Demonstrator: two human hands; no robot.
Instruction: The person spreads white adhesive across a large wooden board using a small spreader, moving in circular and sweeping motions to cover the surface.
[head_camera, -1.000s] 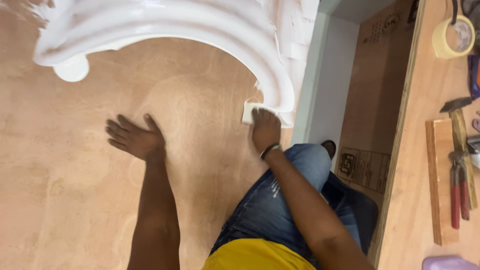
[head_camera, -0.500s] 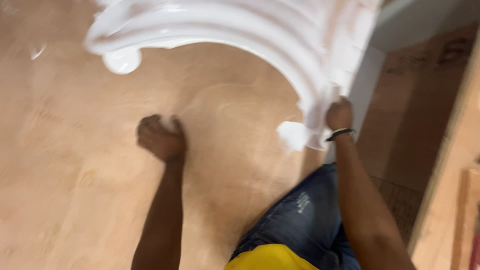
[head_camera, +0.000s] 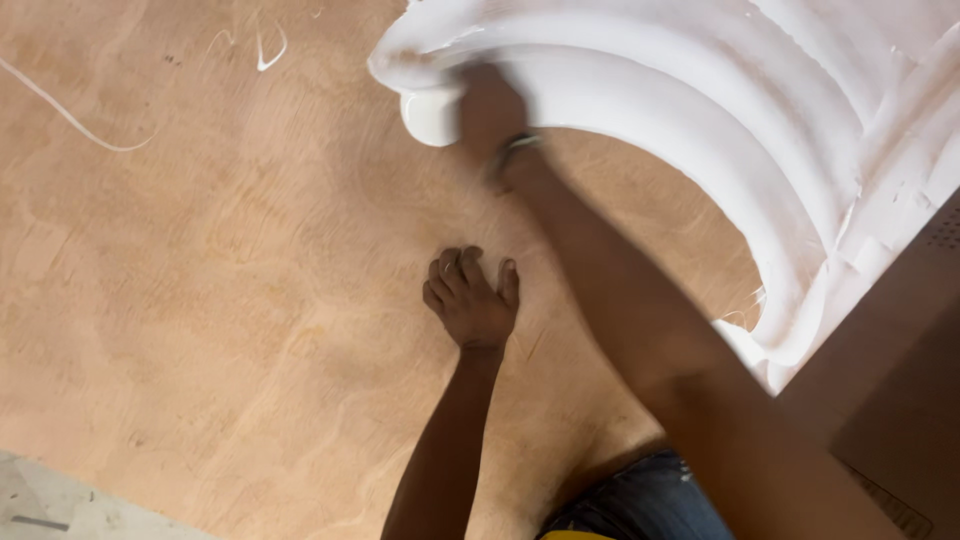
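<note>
A large white curved plaster moulding (head_camera: 700, 110) lies on a brown plywood board (head_camera: 220, 300) and arcs from the top middle down to the right. My right hand (head_camera: 490, 112) is blurred by motion. It rests on the moulding's left end, just above a round white knob (head_camera: 428, 118), and has a band on its wrist. Whether it holds anything is not visible. My left hand (head_camera: 472, 302) rests on the bare plywood below it, fingers curled under, with nothing in it.
Thin white scribble marks (head_camera: 262, 52) cross the plywood at the top left. A strip of grey floor (head_camera: 60, 500) shows at the bottom left. A darker brown board (head_camera: 900, 380) lies at the right edge. My knee in blue jeans (head_camera: 650, 500) is at the bottom.
My right hand has swept along the moulding from its right lower end to its left end. My left hand has curled from flat and spread into a loose fist. The view has shifted.
</note>
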